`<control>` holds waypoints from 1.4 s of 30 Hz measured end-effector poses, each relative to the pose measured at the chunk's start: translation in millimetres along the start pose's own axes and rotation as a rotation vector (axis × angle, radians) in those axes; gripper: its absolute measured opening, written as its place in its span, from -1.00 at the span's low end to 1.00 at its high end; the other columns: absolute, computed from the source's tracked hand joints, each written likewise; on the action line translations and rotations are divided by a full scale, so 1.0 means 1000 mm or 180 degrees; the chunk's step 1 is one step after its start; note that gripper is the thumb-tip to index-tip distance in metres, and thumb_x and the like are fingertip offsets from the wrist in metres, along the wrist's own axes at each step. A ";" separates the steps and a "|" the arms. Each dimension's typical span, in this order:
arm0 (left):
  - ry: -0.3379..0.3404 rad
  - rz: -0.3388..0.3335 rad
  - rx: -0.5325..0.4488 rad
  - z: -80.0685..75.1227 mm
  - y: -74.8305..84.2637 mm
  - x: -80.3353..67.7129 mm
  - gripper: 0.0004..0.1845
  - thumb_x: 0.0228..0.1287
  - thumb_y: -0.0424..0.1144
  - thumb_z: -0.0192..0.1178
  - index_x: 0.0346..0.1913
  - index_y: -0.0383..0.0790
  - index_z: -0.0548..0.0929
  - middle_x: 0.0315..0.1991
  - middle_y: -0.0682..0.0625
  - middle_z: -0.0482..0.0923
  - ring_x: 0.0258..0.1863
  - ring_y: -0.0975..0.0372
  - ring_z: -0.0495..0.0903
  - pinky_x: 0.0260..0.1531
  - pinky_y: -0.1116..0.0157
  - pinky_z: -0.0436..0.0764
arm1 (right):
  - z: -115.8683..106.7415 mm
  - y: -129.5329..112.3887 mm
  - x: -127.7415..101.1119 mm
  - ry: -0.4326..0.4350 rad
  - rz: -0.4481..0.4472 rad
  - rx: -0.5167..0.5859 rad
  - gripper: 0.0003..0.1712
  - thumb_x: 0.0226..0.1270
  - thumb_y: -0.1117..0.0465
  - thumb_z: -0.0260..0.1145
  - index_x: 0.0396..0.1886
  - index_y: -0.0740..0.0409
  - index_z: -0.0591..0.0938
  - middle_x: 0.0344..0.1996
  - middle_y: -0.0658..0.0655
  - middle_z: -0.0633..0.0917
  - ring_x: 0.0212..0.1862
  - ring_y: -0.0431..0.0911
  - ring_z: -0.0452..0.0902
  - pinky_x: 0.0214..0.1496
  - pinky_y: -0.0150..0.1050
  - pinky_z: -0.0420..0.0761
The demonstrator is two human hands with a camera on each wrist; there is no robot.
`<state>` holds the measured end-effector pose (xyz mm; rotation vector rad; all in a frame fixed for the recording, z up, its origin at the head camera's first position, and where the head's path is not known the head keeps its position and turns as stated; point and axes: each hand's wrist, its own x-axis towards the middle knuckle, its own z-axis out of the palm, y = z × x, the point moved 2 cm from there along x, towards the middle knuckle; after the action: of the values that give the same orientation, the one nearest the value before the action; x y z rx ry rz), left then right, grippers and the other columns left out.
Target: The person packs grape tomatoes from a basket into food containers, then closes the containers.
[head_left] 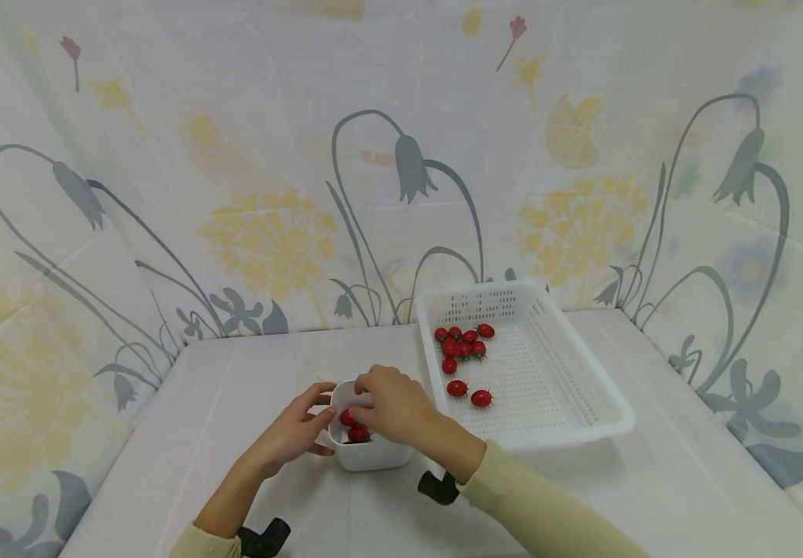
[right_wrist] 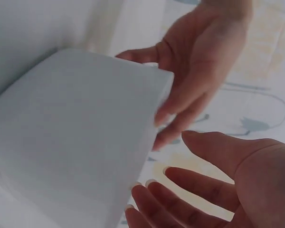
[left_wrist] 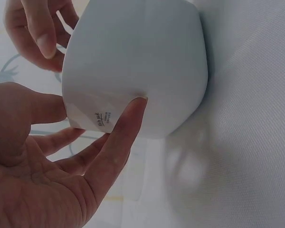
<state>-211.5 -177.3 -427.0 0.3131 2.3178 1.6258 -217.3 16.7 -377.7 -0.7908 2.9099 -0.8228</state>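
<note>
A small white container [head_left: 376,457] with rounded corners stands on the table, with several red cherry tomatoes [head_left: 358,434] inside it. My left hand [head_left: 291,428] holds its left side; in the left wrist view the thumb is at the rim and fingers [left_wrist: 126,126] lie against the outer wall. Over the container's opening is my right hand [head_left: 396,403], its fingers loosely bent. Nothing shows between that thumb and the fingers [right_wrist: 199,185] in the right wrist view. From the wrist cameras the container's inside is hidden by its wall.
To the right stands a large white perforated basket [head_left: 583,364], with several cherry tomatoes [head_left: 481,398] along its left side. The table [head_left: 234,387] has a pale cover. Behind it hangs a flower-patterned cloth [head_left: 269,139].
</note>
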 end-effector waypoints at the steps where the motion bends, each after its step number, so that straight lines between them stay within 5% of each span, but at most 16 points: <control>1: 0.0008 -0.0005 0.0007 0.000 0.000 0.000 -0.52 0.60 -0.29 0.02 0.47 -0.25 0.28 0.40 -0.45 0.26 0.16 -0.27 0.55 -0.29 0.03 0.80 | -0.004 0.001 -0.001 -0.0014 -0.0019 0.0028 -0.66 0.37 0.06 0.44 0.00 0.17 0.74 -0.13 0.12 0.71 -0.15 -0.06 0.63 -0.22 -0.20 0.72; 12: 0.0139 -0.0081 0.0069 0.000 -0.002 0.001 -0.55 0.59 -0.32 0.03 0.45 -0.22 0.33 0.38 -0.40 0.32 0.14 -0.21 0.58 -0.31 0.07 0.80 | -0.051 0.021 -0.008 -0.0226 -0.0110 0.0493 -0.66 0.37 0.13 0.43 0.03 0.22 0.71 -0.02 0.16 0.72 -0.02 0.06 0.63 -0.07 -0.14 0.71; 30: 0.0168 -0.0109 0.0084 0.001 -0.002 0.002 -0.56 0.59 -0.32 0.03 0.44 -0.20 0.35 0.37 -0.35 0.34 0.11 -0.14 0.60 -0.31 0.08 0.80 | -0.105 0.088 -0.004 -0.0126 -0.0096 0.0423 -0.66 0.34 0.12 0.44 0.01 0.22 0.69 -0.20 0.08 0.73 -0.17 -0.08 0.63 -0.09 -0.18 0.67; 42: 0.0165 -0.0111 0.0102 0.000 -0.001 0.002 -0.56 0.58 -0.33 0.03 0.44 -0.19 0.35 0.37 -0.35 0.34 0.10 -0.13 0.60 -0.32 0.08 0.80 | -0.125 0.157 0.014 -0.0134 0.0210 0.0347 -0.56 0.42 0.15 0.35 0.14 0.35 0.62 0.05 0.35 0.68 0.11 0.23 0.61 0.07 0.05 0.69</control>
<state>-213.3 -176.5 -428.0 0.2388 2.3759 1.6001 -321.4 186.0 -346.0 -0.6906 2.8100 -0.9373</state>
